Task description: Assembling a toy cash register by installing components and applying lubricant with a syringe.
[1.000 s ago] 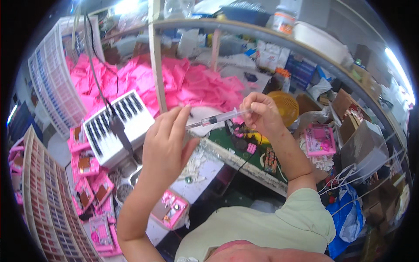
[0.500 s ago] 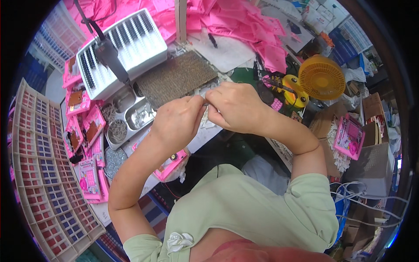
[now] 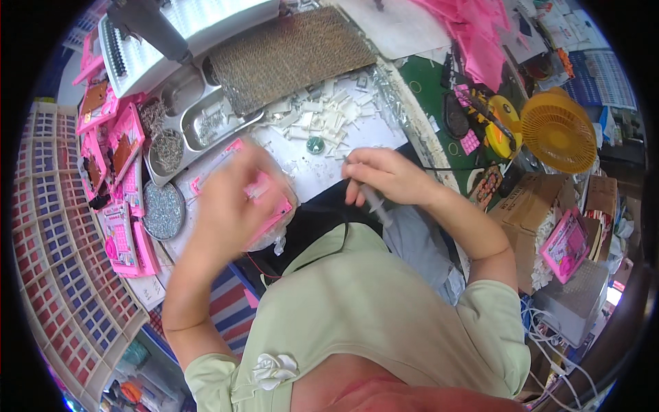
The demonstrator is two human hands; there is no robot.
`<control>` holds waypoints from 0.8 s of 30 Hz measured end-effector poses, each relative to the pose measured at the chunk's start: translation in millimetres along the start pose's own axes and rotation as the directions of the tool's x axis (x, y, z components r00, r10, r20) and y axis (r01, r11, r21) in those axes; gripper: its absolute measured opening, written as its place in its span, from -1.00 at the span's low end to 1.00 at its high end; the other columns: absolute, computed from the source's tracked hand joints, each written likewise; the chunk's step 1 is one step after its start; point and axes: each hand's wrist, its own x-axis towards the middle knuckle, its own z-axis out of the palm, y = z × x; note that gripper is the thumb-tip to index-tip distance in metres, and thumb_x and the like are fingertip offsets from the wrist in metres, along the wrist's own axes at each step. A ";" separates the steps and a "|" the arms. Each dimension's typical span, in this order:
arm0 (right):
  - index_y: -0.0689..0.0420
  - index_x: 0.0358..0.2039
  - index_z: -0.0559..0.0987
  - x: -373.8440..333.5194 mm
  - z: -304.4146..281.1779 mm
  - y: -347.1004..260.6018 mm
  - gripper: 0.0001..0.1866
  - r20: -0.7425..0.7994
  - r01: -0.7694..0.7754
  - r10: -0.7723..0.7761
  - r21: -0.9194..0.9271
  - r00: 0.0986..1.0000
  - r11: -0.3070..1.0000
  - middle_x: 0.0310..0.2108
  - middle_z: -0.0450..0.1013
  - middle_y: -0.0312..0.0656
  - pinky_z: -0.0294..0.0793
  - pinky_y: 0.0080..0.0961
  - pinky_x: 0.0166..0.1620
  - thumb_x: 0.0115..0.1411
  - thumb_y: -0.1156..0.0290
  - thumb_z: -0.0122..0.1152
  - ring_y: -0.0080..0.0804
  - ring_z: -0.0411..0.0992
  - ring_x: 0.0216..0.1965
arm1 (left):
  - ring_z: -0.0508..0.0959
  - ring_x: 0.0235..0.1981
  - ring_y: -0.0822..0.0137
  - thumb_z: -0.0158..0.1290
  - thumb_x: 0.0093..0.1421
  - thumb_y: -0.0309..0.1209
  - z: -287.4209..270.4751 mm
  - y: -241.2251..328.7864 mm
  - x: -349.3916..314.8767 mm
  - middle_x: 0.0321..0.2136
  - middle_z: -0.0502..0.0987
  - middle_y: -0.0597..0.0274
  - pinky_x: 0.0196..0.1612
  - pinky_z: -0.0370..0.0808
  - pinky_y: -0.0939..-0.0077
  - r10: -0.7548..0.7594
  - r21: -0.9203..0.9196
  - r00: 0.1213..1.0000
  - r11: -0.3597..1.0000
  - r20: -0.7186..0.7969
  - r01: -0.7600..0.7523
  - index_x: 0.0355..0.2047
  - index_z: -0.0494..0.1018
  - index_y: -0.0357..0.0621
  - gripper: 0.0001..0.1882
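Note:
My left hand [image 3: 230,199] is blurred over the near edge of the white work sheet [image 3: 322,165], closed around a small pink toy piece [image 3: 264,192] in a clear plastic bag. My right hand [image 3: 384,177] rests at the sheet's front edge, gripping a thin grey syringe-like tool [image 3: 376,204] that points down toward my lap. Small white plastic parts [image 3: 322,113] lie scattered on the sheet just beyond both hands, beside a small green round bit [image 3: 315,145].
A brown woven mat [image 3: 288,55] and a white keyboard toy [image 3: 185,34] lie at the back. Metal trays [image 3: 206,120] and a round dish [image 3: 163,209] of small parts sit left, with pink toys [image 3: 120,226] and a gridded rack [image 3: 62,261]. A yellow fan [image 3: 557,130] and cardboard boxes [image 3: 528,213] stand right.
My hands, joined together half a second ago, have parted: the left swung out left with the pink piece, the right stayed with the syringe-like tool. The view tilted further down.

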 end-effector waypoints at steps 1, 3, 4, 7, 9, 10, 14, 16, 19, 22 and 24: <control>0.26 -0.14 0.49 10.5 7.6 3.4 -0.69 0.042 -0.116 0.110 0.168 0.993 0.979 -0.46 0.57 -0.05 0.56 -0.51 -0.34 0.43 0.25 -0.04 -0.40 0.55 -0.49 | 0.55 -0.41 0.22 0.29 0.11 -0.30 22.6 -3.3 -12.6 -0.43 0.51 0.16 -0.33 0.50 0.35 -0.010 -0.020 0.999 1.000 0.053 0.011 -0.16 0.42 -0.23 -0.61; 0.25 -0.10 0.49 23.8 16.2 18.4 -0.67 0.109 -0.250 0.225 0.419 0.968 0.873 -0.47 0.56 -0.04 0.53 -0.50 -0.42 0.43 0.22 -0.04 -0.39 0.52 -0.56 | 0.61 -0.34 0.11 0.40 -0.05 -0.25 65.5 -5.1 -24.8 -0.32 0.55 0.11 -0.29 0.55 0.28 0.018 -0.139 0.993 0.990 0.119 -0.001 -0.06 0.38 -0.17 -0.40; 0.24 -0.09 0.49 28.4 18.0 32.4 -0.67 0.117 -0.261 0.234 0.509 0.965 0.820 -0.46 0.57 -0.02 0.51 -0.51 -0.47 0.43 0.21 -0.04 -0.39 0.50 -0.59 | 0.61 -0.32 0.13 0.45 -0.12 -0.22 80.1 -4.8 -24.8 -0.27 0.55 0.12 -0.28 0.56 0.29 0.054 -0.237 0.991 0.971 0.126 -0.023 0.00 0.35 -0.17 -0.28; 0.24 -0.05 0.48 38.2 18.6 54.0 -0.65 0.091 -0.244 0.250 0.676 0.964 0.695 -0.51 0.55 -0.05 0.47 -0.50 -0.55 0.43 0.19 -0.05 -0.39 0.47 -0.66 | 0.61 -0.32 0.17 0.46 -0.14 -0.21 99.6 -9.3 -17.6 -0.18 0.55 0.14 -0.28 0.56 0.32 0.071 -0.306 0.992 0.951 0.104 -0.035 0.06 0.32 -0.20 -0.20; 0.25 -0.04 0.47 42.2 17.3 60.2 -0.65 0.069 -0.227 0.255 0.712 0.964 0.664 -0.55 0.53 -0.07 0.45 -0.50 -0.57 0.44 0.19 -0.06 -0.39 0.45 -0.68 | 0.62 -0.32 0.18 0.45 -0.12 -0.20 109.2 -16.5 -16.0 -0.18 0.55 0.15 -0.27 0.56 0.35 0.024 -0.360 0.991 0.932 0.132 0.025 0.10 0.30 -0.19 -0.17; 0.24 -0.05 0.47 44.4 15.2 60.0 -0.65 0.067 -0.224 0.253 0.709 0.965 0.669 -0.56 0.53 -0.07 0.44 -0.50 -0.57 0.44 0.19 -0.06 -0.40 0.44 -0.69 | 0.62 -0.32 0.19 0.45 -0.12 -0.20 112.0 -18.7 -15.0 -0.19 0.56 0.16 -0.27 0.57 0.36 0.002 -0.383 0.990 0.922 0.143 0.053 0.13 0.29 -0.18 -0.16; 0.24 -0.05 0.47 47.5 12.9 57.1 -0.66 0.064 -0.233 0.270 0.714 0.961 0.660 -0.57 0.53 -0.08 0.42 -0.48 -0.57 0.43 0.21 -0.07 -0.39 0.41 -0.69 | 0.62 -0.33 0.21 0.43 -0.09 -0.18 111.0 -18.0 -8.6 -0.20 0.57 0.16 -0.29 0.56 0.37 -0.013 -0.331 0.983 0.941 0.181 0.073 0.16 0.28 -0.18 -0.14; 0.24 -0.06 0.48 48.0 12.2 54.3 -0.67 0.060 -0.234 0.273 0.706 0.960 0.668 -0.57 0.52 -0.10 0.42 -0.48 -0.56 0.43 0.22 -0.07 -0.39 0.41 -0.68 | 0.63 -0.35 0.22 0.42 -0.08 -0.16 114.0 -18.7 -5.1 -0.23 0.58 0.16 -0.31 0.56 0.37 0.005 -0.312 0.989 0.949 0.149 0.042 0.18 0.28 -0.17 -0.14; 0.24 -0.07 0.48 49.3 9.4 56.1 -0.67 0.074 -0.241 0.266 0.698 0.961 0.674 -0.59 0.50 -0.13 0.41 -0.49 -0.55 0.43 0.22 -0.07 -0.38 0.42 -0.67 | 0.64 -0.39 0.21 0.41 -0.06 -0.16 114.5 -18.6 -2.5 -0.25 0.60 0.17 -0.35 0.56 0.36 0.022 -0.298 0.988 0.954 0.150 0.024 0.19 0.28 -0.15 -0.15; 0.24 -0.08 0.49 54.1 6.8 57.4 -0.67 0.094 -0.264 0.280 0.696 0.955 0.668 -0.60 0.48 -0.15 0.41 -0.49 -0.55 0.43 0.22 -0.07 -0.39 0.43 -0.65 | 0.64 -0.44 0.20 0.39 -0.03 -0.13 114.0 -18.5 1.8 -0.30 0.61 0.19 -0.38 0.56 0.36 -0.021 -0.249 0.985 0.966 0.174 0.065 0.20 0.29 -0.12 -0.16; 0.23 -0.08 0.49 55.8 4.7 57.2 -0.67 0.100 -0.278 0.295 0.701 0.950 0.657 -0.58 0.49 -0.15 0.43 -0.48 -0.54 0.43 0.22 -0.07 -0.40 0.45 -0.62 | 0.64 -0.47 0.19 0.38 -0.02 -0.11 113.5 -16.3 5.9 -0.33 0.62 0.19 -0.41 0.56 0.35 -0.028 -0.222 0.985 0.973 0.168 0.066 0.19 0.31 -0.10 -0.19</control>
